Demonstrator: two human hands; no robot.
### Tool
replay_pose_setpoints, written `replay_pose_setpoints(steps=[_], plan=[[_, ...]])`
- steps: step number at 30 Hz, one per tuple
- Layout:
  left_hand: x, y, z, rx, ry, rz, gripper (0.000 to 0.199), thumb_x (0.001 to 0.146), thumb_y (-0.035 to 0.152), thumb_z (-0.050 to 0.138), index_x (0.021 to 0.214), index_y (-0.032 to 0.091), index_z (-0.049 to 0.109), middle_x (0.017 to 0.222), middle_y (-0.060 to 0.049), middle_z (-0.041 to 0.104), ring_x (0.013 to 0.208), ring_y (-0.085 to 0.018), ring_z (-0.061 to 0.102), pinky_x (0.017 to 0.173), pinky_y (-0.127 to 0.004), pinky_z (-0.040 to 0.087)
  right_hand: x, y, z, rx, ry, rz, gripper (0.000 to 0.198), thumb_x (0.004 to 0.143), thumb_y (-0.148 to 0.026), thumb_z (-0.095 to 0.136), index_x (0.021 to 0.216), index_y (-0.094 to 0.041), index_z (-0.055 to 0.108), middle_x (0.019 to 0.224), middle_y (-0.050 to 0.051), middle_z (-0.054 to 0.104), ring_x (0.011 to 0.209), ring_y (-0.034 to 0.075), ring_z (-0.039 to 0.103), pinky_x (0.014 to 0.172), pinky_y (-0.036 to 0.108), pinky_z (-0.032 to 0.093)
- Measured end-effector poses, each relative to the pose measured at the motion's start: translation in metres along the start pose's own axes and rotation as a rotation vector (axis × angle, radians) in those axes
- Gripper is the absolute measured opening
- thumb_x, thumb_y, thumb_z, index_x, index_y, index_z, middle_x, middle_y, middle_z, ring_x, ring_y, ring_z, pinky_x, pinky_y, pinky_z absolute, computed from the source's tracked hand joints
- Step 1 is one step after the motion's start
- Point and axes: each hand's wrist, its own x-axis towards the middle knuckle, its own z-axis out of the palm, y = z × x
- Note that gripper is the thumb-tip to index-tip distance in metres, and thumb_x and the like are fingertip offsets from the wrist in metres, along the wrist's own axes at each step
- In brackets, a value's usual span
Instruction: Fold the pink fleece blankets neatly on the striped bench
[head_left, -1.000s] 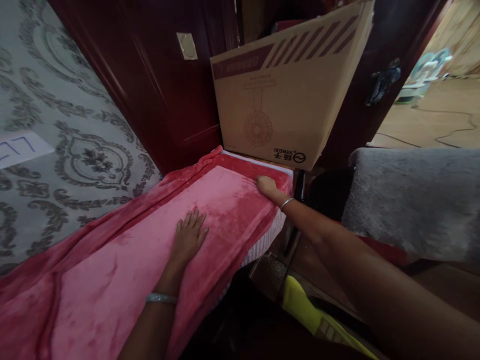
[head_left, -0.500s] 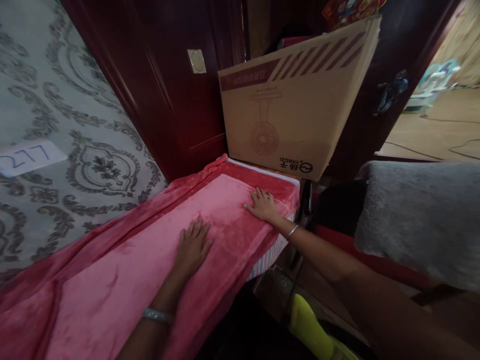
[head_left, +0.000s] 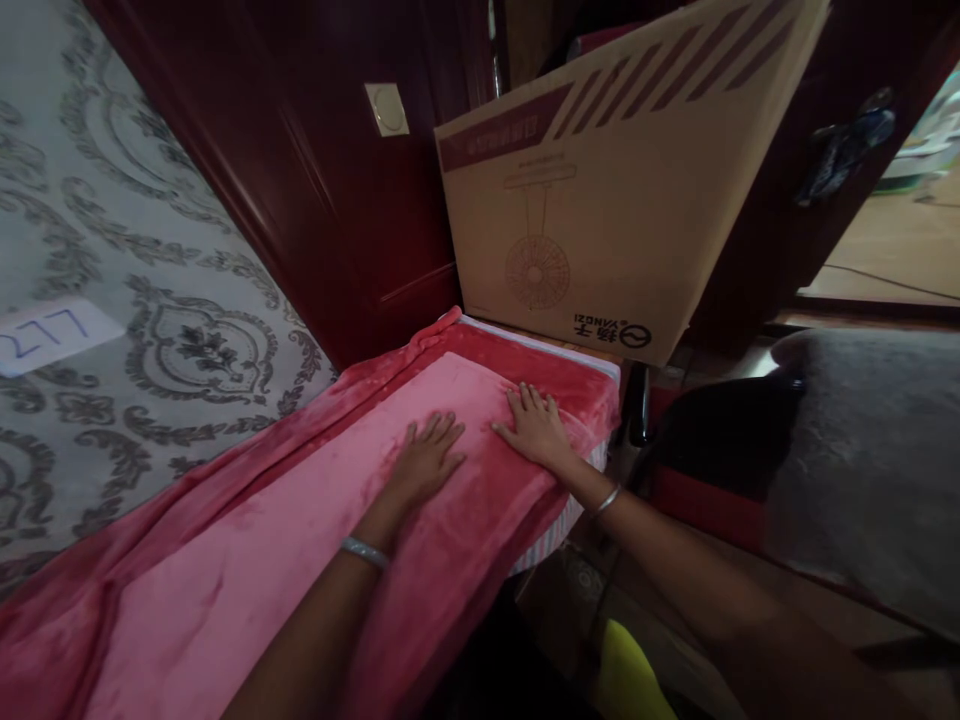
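A pink plush blanket [head_left: 300, 500] is spread over a long, low surface, with a lighter pink area along its middle and a darker red-pink border. Flat on it near the middle lies my left hand [head_left: 424, 460], fingers spread. My right hand [head_left: 536, 428] rests palm down closer to the far end, its fingers also apart. Neither hand grips the cloth. Along the left side the blanket bunches into a long fold. Striped fabric [head_left: 551, 535] shows beneath its right edge.
A large cardboard box [head_left: 600, 200] stands at the far end against dark red doors. Patterned wallpaper [head_left: 202, 340] with a paper numbered 277 [head_left: 56, 335] is on the left. A grey fuzzy cover [head_left: 870, 460] lies at right. Something yellow-green [head_left: 630, 670] is below.
My left hand has slid forward and to the right over the blanket, closer to my right hand. My right hand stays at about the same spot on the cloth. The view has shifted slightly.
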Motion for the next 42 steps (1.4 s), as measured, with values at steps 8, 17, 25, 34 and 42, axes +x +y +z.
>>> replay_pose_setpoints(steps=[8,17,25,34,42], plan=[[0.054,-0.004,-0.017,-0.057,-0.029,-0.180,0.065,0.103,0.051,0.030,0.161,0.022,0.029,0.171,-0.012,0.016,0.158,-0.033,0.014,0.124,-0.063,0.016,0.000,0.003,0.003,0.103,0.019,-0.013,0.076,0.099,-0.061,0.041,0.161,-0.018,0.034,0.169,0.015,0.021,0.156,0.034,0.017,0.123,0.056,0.014],[0.132,0.004,-0.001,-0.061,-0.009,-0.087,0.061,0.102,0.053,0.028,0.161,0.034,0.029,0.171,-0.003,0.022,0.158,-0.031,0.015,0.124,-0.067,0.010,0.001,0.005,0.007,0.099,0.016,-0.031,0.076,0.098,-0.061,0.039,0.160,-0.017,0.037,0.167,0.014,0.028,0.154,0.034,0.022,0.123,0.057,0.016],[0.143,-0.062,-0.007,-0.058,-0.060,-0.362,0.067,0.100,0.059,0.021,0.161,0.033,0.027,0.171,-0.003,0.019,0.158,-0.032,0.015,0.123,-0.066,0.017,0.001,0.006,0.009,0.108,0.019,-0.034,0.074,0.098,-0.060,0.041,0.159,-0.018,0.040,0.167,0.012,0.028,0.153,0.036,0.024,0.122,0.057,0.019],[0.132,-0.061,-0.024,-0.045,-0.140,-0.369,0.071,0.100,0.062,0.027,0.162,0.027,0.028,0.170,-0.009,0.020,0.158,-0.033,0.016,0.125,-0.062,0.016,0.000,0.005,0.002,0.092,-0.014,-0.015,0.075,0.098,-0.059,0.042,0.159,-0.014,0.039,0.167,0.014,0.027,0.151,0.037,0.028,0.120,0.057,0.024],[0.022,-0.045,-0.017,0.029,-0.054,-0.292,0.068,0.101,0.062,0.027,0.161,0.031,0.029,0.171,-0.009,0.022,0.158,-0.036,0.010,0.124,-0.066,0.007,-0.003,0.007,0.002,0.053,0.012,-0.041,0.072,0.100,-0.056,0.041,0.158,-0.014,0.039,0.165,0.016,0.031,0.149,0.037,0.031,0.117,0.057,0.028]])
